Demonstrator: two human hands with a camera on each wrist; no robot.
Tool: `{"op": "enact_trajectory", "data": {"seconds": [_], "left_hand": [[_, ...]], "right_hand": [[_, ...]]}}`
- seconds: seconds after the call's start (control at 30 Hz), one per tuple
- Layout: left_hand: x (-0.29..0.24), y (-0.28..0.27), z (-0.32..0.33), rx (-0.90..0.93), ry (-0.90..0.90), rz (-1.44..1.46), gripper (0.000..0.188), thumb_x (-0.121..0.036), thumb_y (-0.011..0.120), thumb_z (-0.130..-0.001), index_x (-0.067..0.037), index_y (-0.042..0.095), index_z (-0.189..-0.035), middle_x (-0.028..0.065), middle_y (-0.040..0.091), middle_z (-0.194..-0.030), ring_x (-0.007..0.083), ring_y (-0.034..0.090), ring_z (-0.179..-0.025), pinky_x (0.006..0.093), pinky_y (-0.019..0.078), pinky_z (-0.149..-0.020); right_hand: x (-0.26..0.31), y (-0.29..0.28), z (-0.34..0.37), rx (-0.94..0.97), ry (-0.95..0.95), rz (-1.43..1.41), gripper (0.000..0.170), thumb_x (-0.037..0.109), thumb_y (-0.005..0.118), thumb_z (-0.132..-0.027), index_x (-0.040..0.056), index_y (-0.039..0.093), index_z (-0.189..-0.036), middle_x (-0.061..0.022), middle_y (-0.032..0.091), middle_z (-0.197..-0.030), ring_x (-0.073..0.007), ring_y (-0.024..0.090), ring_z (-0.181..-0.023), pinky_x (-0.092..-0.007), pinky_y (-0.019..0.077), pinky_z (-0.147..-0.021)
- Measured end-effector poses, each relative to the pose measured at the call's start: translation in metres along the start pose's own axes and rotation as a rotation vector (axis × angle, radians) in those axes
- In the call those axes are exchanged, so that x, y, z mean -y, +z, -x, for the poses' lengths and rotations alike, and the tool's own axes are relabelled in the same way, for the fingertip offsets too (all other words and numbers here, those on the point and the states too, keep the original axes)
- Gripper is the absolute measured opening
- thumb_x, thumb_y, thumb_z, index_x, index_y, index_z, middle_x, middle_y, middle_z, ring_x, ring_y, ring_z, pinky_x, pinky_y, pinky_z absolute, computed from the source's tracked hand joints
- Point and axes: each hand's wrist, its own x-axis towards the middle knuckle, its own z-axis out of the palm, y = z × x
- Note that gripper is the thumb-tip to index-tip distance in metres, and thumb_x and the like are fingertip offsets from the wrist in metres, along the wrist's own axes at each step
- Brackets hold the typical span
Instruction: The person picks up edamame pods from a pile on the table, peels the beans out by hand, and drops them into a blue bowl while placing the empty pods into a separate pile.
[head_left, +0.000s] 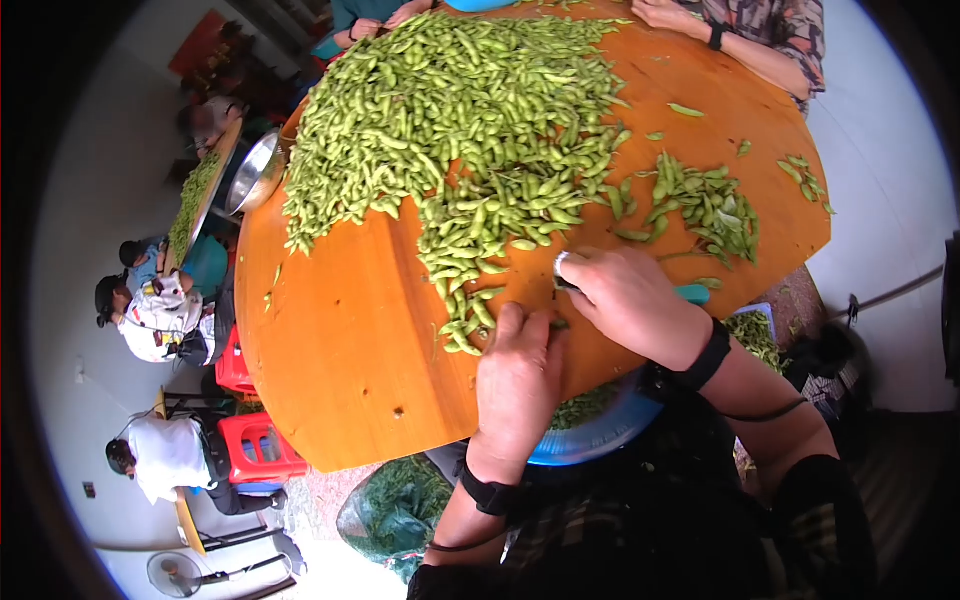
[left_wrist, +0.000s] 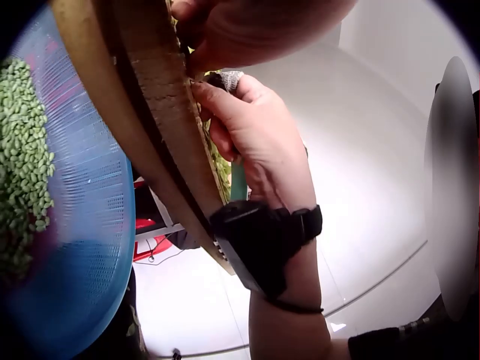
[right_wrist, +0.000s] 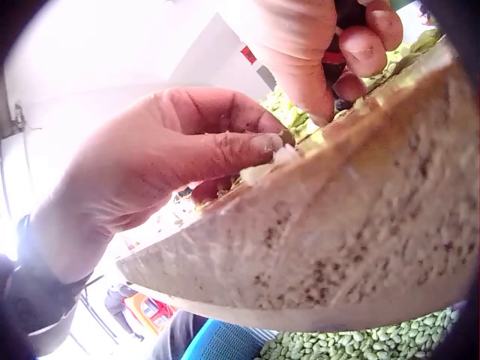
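Green pods (head_left: 480, 130) lie in a large heap on the wooden table (head_left: 340, 330). At the table's near edge the left hand (head_left: 517, 375) pinches a small pod between thumb and fingertips; in the right wrist view the left hand (right_wrist: 165, 157) holds it at the edge, partly hidden. Just right of it, the right hand (head_left: 635, 300) curls round a tool with a teal handle (head_left: 692, 293), also visible as a teal handle (left_wrist: 238, 180) in the left wrist view. A grey-white covering (head_left: 562, 266) sits at that hand's tip. The tool's working end is hidden.
Below the table edge stands a blue basket (left_wrist: 94, 225) with shelled beans (left_wrist: 22, 150). A smaller pod pile (head_left: 705, 210) lies at the right. A metal bowl (head_left: 257, 173) is at the far left edge. Other people sit across and at left; a green bag (head_left: 400, 508) stands on the floor.
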Motion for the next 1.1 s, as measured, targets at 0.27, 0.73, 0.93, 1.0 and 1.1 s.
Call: {"op": "enact_trajectory", "data": {"seconds": [0.27,0.73,0.93,1.0,1.1], "left_hand": [[0.030,-0.022,-0.025,-0.127,-0.074,-0.092,0.017,-0.006,0.063,-0.084,-0.007,0.067,-0.101,0.0150,0.060,-0.099,0.0371,0.064,-0.082,0.0448,0.0540,-0.070],[0.041,-0.020,-0.042,-0.084,0.032,-0.014,0.013,-0.002,0.064,-0.080,-0.004,0.065,-0.093,0.0160,0.061,-0.095,0.0367,0.063,-0.079,0.0439,0.0531,-0.072],[0.055,-0.018,-0.057,-0.023,0.117,-0.204,0.014,-0.003,0.065,-0.083,-0.002,0.066,-0.097,0.0150,0.062,-0.095,0.0359,0.064,-0.080,0.0403,0.0523,-0.069],[0.049,-0.021,-0.055,-0.052,0.176,-0.223,0.014,-0.002,0.065,-0.083,-0.002,0.066,-0.097,0.0148,0.063,-0.092,0.0344,0.065,-0.078,0.0392,0.0527,-0.067],[0.024,-0.030,-0.042,0.121,-0.152,0.217,0.009,-0.001,0.064,-0.088,-0.002,0.064,-0.097,0.0133,0.069,-0.089,0.0236,0.067,-0.067,0.0302,0.0542,-0.060]], "right_hand": [[0.004,-0.013,0.000,0.128,0.042,-0.014,0.009,0.004,0.059,-0.081,0.0018,0.055,-0.088,-0.0160,0.061,-0.077,-0.0369,0.062,-0.072,-0.0470,0.0479,-0.062],[0.050,-0.030,0.044,0.272,-0.032,-0.137,0.014,0.015,0.059,-0.089,0.0042,0.050,-0.090,-0.0117,0.054,-0.063,-0.0313,0.061,-0.057,-0.0429,0.0464,-0.051],[0.063,-0.023,0.054,0.232,0.000,-0.323,0.014,0.016,0.056,-0.092,0.0028,0.052,-0.095,-0.0143,0.057,-0.067,-0.0351,0.059,-0.057,-0.0456,0.0467,-0.052],[0.056,-0.024,0.048,0.151,0.223,-0.512,0.013,0.013,0.055,-0.092,0.0014,0.052,-0.096,-0.0171,0.058,-0.069,-0.0386,0.059,-0.059,-0.0467,0.0459,-0.053],[0.041,-0.023,0.041,0.073,0.308,-0.640,0.009,0.008,0.053,-0.092,-0.0011,0.051,-0.096,-0.0179,0.054,-0.067,-0.0358,0.056,-0.056,-0.0439,0.0452,-0.054]]}}
